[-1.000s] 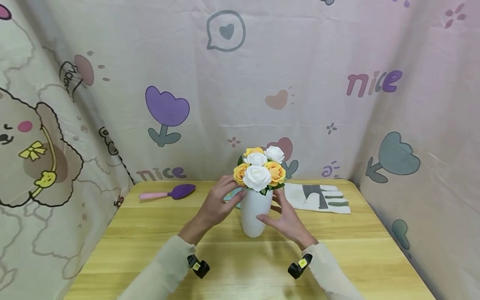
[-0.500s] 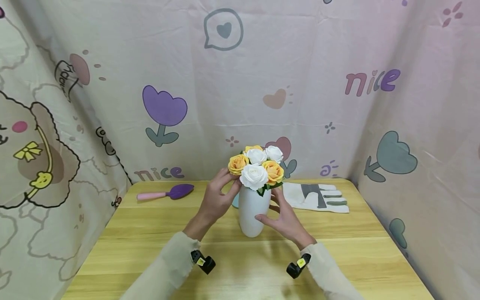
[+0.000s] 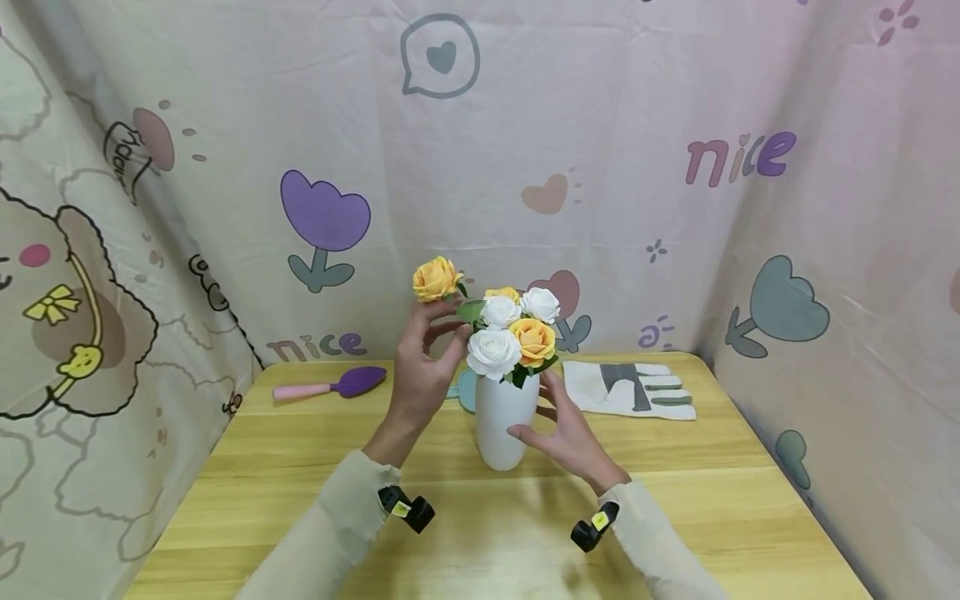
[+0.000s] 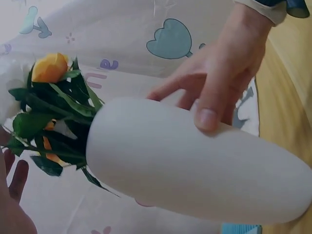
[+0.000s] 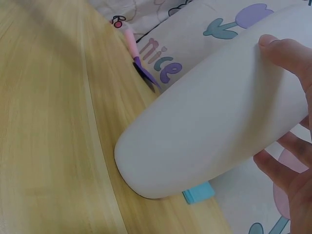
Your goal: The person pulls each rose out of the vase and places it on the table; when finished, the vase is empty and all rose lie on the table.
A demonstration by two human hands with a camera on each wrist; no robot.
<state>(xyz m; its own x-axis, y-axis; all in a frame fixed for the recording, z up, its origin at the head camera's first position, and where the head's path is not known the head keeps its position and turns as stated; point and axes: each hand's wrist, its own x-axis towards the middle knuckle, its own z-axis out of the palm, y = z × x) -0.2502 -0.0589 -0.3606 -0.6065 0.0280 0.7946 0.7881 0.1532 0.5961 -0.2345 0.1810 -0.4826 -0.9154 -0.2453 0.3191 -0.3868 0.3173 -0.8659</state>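
Observation:
A white vase stands upright on the table, holding white roses and yellow roses with dark green leaves. My left hand is at the upper left of the bouquet and pinches one yellow rose just below its bloom. That bloom sits higher and further left than the others; its lower stem is hidden behind the hand and flowers. My right hand grips the vase from the right, thumb on the near side in the left wrist view and the other fingers partly behind it.
A trowel with a pink handle and purple blade lies at the back left of the wooden table. Behind the vase is a light blue item, mostly covered. A white and grey glove lies at the back right, before a printed curtain.
One yellow rose has risen up and left from the bouquet with my left hand. The right hand keeps its hold on the vase, which has hardly moved.

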